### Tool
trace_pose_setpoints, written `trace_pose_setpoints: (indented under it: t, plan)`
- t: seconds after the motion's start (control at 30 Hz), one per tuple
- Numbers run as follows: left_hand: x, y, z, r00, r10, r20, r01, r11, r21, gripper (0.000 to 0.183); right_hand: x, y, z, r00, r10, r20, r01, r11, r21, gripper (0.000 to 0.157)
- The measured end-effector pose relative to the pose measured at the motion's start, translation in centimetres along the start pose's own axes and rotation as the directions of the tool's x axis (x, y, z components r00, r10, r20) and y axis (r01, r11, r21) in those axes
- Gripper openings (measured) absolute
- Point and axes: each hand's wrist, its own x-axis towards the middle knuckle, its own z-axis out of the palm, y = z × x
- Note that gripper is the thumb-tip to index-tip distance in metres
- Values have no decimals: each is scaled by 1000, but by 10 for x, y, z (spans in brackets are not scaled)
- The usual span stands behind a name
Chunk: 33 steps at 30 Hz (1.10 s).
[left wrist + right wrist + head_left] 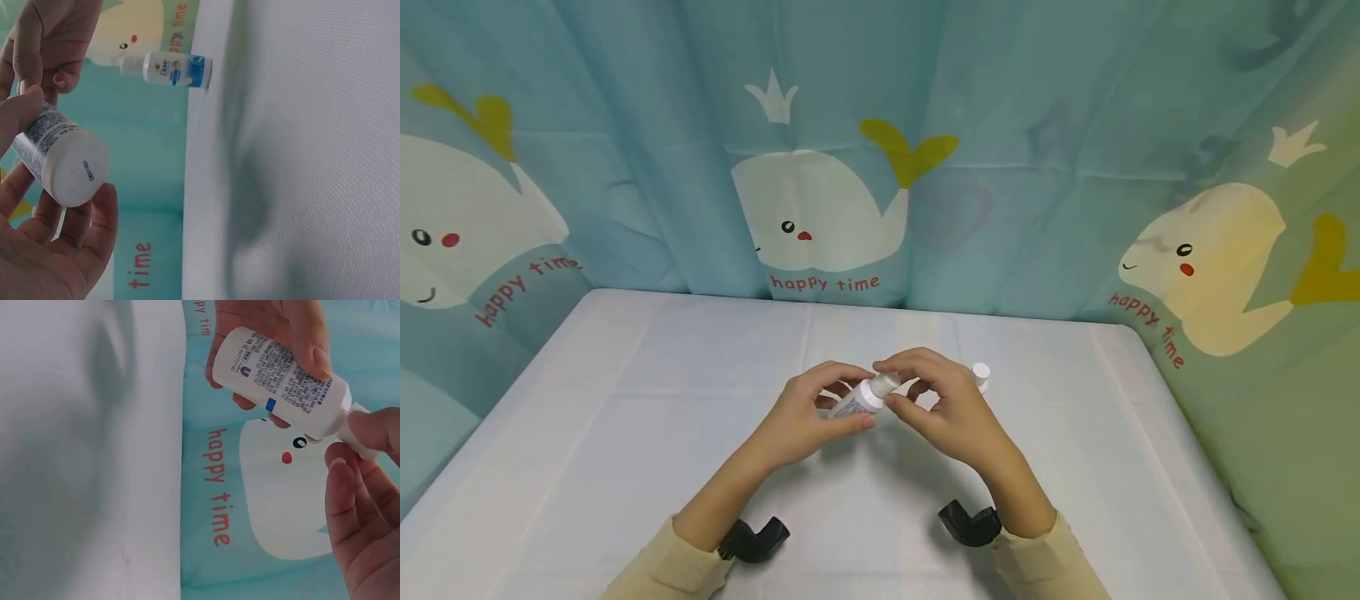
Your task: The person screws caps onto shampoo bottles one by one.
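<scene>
My left hand [799, 421] grips a small white bottle [278, 381] above the table, fingers and thumb round its body. Small print covers the bottle's label, and a stamped code shows on its round base [84, 170] in the left wrist view. At the bottle's top, my right hand [951, 408] pinches a whitish cap [357, 432] between thumb and fingers. The bottle is tilted, with its cap end toward the right hand. Whether the cap is fully seated cannot be told. A second white bottle with a blue Dove label [178, 69] stands on the table behind my right hand.
A white cloth covers the table [700, 358]. Behind it hangs a blue-green curtain [850, 50] printed with whales and "happy time". Black devices [754, 540] are strapped at both wrists, near the beige sleeves [673, 562].
</scene>
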Motion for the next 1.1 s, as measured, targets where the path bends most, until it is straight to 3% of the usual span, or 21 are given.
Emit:
trace_pose_setpoints:
  t: [0.17, 0.4, 0.83, 1.1]
  plan:
    - [-1, 0, 1, 1000, 9, 14, -9, 1000, -6, 45, 0, 0, 2, 1000, 12, -15, -11, 1000, 19, 33]
    - [0, -1, 1, 1000, 7, 27, -7, 1000, -8, 46, 1, 0, 3, 1000, -5, 9, 5, 999, 34, 21]
    - [1, -1, 0, 999, 31, 11, -31, 999, -4, 45, 1, 2, 1, 1000, 15, 1, -15, 1000, 25, 37]
    - [0, 0, 1, 1000, 29, 12, -28, 1000, -13, 45, 0, 0, 3, 1000, -1, -2, 1, 1000, 30, 28]
